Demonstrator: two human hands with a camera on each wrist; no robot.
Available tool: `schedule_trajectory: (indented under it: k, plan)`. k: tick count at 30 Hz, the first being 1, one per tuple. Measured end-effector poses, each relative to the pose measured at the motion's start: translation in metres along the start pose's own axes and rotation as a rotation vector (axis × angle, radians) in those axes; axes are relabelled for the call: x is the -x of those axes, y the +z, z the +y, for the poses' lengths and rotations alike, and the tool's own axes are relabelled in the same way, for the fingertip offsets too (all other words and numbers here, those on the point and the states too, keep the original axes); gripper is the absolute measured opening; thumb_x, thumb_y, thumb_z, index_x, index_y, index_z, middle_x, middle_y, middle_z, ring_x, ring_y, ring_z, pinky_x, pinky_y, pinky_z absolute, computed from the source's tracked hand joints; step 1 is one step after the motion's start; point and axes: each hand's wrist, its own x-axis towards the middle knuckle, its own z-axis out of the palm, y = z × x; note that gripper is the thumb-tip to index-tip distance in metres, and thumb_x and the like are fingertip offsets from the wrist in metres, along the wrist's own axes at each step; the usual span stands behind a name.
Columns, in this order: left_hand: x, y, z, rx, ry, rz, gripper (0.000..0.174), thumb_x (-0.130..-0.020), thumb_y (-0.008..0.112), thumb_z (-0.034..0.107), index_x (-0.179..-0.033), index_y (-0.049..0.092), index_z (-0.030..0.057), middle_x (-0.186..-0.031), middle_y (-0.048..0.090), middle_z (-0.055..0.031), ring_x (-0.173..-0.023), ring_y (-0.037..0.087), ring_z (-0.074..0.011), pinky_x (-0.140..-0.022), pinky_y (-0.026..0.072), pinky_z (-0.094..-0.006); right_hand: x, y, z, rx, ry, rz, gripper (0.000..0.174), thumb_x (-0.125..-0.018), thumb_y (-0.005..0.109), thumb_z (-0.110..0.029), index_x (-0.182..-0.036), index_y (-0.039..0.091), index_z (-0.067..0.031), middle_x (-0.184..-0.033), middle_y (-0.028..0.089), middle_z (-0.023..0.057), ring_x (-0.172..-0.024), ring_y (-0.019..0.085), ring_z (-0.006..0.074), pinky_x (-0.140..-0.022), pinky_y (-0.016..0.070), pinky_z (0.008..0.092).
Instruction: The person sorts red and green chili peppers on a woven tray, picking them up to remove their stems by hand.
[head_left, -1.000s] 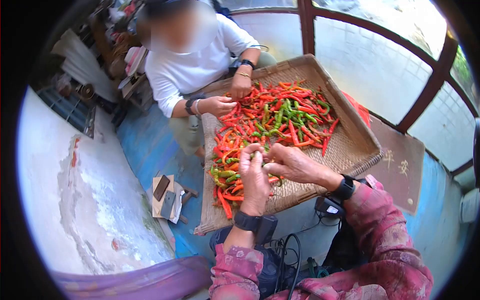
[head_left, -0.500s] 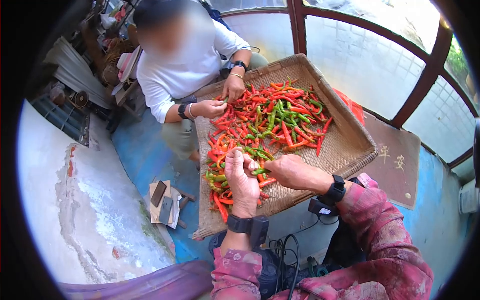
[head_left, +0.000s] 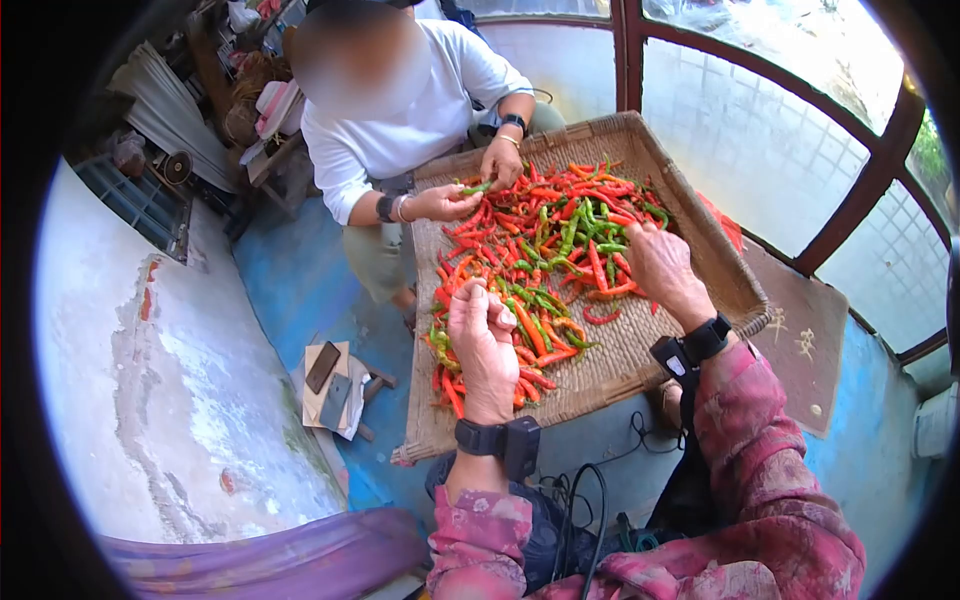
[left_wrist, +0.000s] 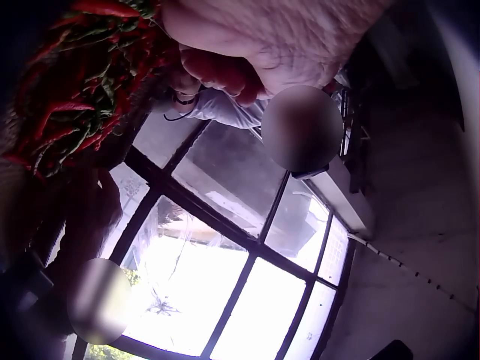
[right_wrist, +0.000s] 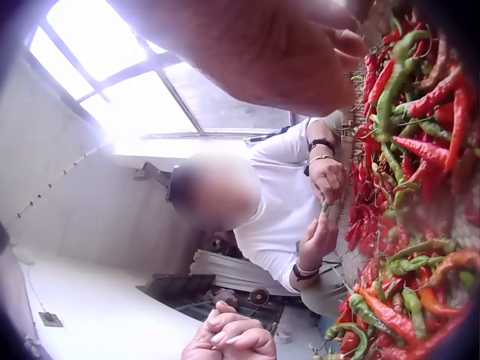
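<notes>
Lying heaped in the woven tray (head_left: 605,365), peppers (head_left: 530,328) look light, smooth, easily bruised, best pinched near stems; left hand (head_left: 484,345) loosely curled, apparently empty; right hand (head_left: 668,275) beside heap, fingertips hidden, cannot tell grip.

From above, the head view looks down on the peppers (head_left: 568,235); both wrist views look outward, sharing the white-shirted person (head_left: 395,125).

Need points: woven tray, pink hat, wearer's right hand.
Woven tray (head_left: 620,352): head view, on the bare weave right of the near peppers.
Pink hat (head_left: 272,98): head view, on its crown.
Right hand (head_left: 668,272): head view, on the back of the hand.
</notes>
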Motion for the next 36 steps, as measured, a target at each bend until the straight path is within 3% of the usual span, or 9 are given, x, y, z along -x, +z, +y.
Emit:
schedule_trajectory:
  k: [3,6,8,14,22,25,29,33,36]
  plan:
    - [-0.004,-0.003,0.0,-0.015,0.017,0.018,0.01,-0.091,0.052,0.015,-0.097,0.053,0.0084,-0.069,0.049,0.0004,-0.055,0.044,-0.0078,-0.05,0.0385,-0.021,0.0,0.004,-0.001,-0.141,-0.154,0.048,0.014,-0.077,0.056,-0.016,-0.084,0.054,-0.0034,-0.076,0.059,0.0178,-0.073,0.061,0.0344,-0.061,0.0474,0.0458]
    - [-0.005,-0.006,0.004,-0.007,0.031,0.003,0.01,-0.091,0.053,0.016,-0.096,0.053,0.0079,-0.069,0.049,0.0,-0.057,0.045,-0.0083,-0.052,0.0384,-0.0225,0.005,0.006,-0.021,-0.2,-0.052,-0.261,0.015,-0.077,0.053,-0.015,-0.086,0.057,-0.0046,-0.076,0.06,0.019,-0.075,0.06,0.0355,-0.065,0.047,0.0456]
    - [-0.005,-0.005,0.007,-0.004,0.042,0.004,0.011,-0.09,0.054,0.017,-0.096,0.052,0.0074,-0.069,0.049,-0.0003,-0.057,0.045,-0.0088,-0.053,0.0386,-0.0225,0.008,0.008,-0.032,-0.228,-0.177,-0.42,0.02,-0.078,0.053,-0.017,-0.092,0.061,-0.0065,-0.075,0.061,0.019,-0.076,0.061,0.0344,-0.065,0.0476,0.0447]
    - [-0.006,-0.006,0.008,0.002,0.047,0.015,0.012,-0.09,0.055,0.017,-0.097,0.053,0.007,-0.07,0.05,-0.0001,-0.057,0.045,-0.0083,-0.053,0.0389,-0.0225,0.006,0.045,-0.047,-0.376,-0.434,-0.539,0.035,-0.077,0.062,-0.026,-0.099,0.056,0.0004,-0.088,0.06,0.0219,-0.085,0.059,0.0339,-0.074,0.0456,0.0429]
    - [-0.002,-0.002,0.012,0.037,0.022,0.027,0.009,-0.09,0.053,0.014,-0.095,0.053,0.0066,-0.069,0.05,0.0003,-0.057,0.044,-0.0077,-0.052,0.0382,-0.0208,-0.013,0.1,-0.06,-0.404,-0.292,-0.627,0.068,-0.072,0.068,-0.052,-0.1,0.05,0.0074,-0.083,0.06,0.0254,-0.079,0.06,0.0402,-0.069,0.0474,0.0424]
    - [-0.004,-0.001,0.013,0.037,0.02,0.021,0.007,-0.09,0.052,0.013,-0.094,0.053,0.0067,-0.067,0.049,0.0005,-0.056,0.044,-0.0078,-0.051,0.038,-0.0204,-0.009,0.116,-0.063,-0.417,-0.2,-0.564,0.089,-0.069,0.067,-0.057,-0.123,0.038,0.0081,-0.108,0.053,0.0317,-0.104,0.053,0.0398,-0.087,0.0435,0.0419]
    - [-0.004,0.0,0.012,0.047,-0.005,0.035,0.008,-0.09,0.053,0.013,-0.096,0.053,0.0068,-0.066,0.047,0.0008,-0.055,0.043,-0.0079,-0.052,0.0375,-0.0217,-0.009,0.122,-0.063,-0.615,-0.218,-0.586,0.098,-0.063,0.076,-0.045,-0.13,0.028,0.0073,-0.11,0.054,0.0303,-0.106,0.053,0.0387,-0.087,0.0443,0.0397]
    - [-0.003,-0.002,0.009,0.052,-0.026,0.024,0.008,-0.09,0.053,0.012,-0.096,0.053,0.0071,-0.067,0.048,0.0006,-0.055,0.043,-0.0076,-0.052,0.0375,-0.0213,-0.008,0.113,-0.074,-0.788,0.003,-0.745,0.078,-0.064,0.075,-0.023,-0.126,0.037,0.0046,-0.101,0.058,0.0175,-0.096,0.056,0.0224,-0.08,0.0456,0.0318]
    - [-0.003,-0.001,0.008,0.038,-0.033,0.005,0.008,-0.089,0.054,0.013,-0.096,0.053,0.0079,-0.068,0.049,0.0003,-0.056,0.044,-0.0078,-0.052,0.0381,-0.0217,-0.001,0.117,-0.08,-0.966,-0.029,-0.705,0.058,-0.063,0.067,-0.015,-0.114,0.048,0.0028,-0.099,0.06,0.0197,-0.096,0.058,0.0271,-0.081,0.0458,0.0335]
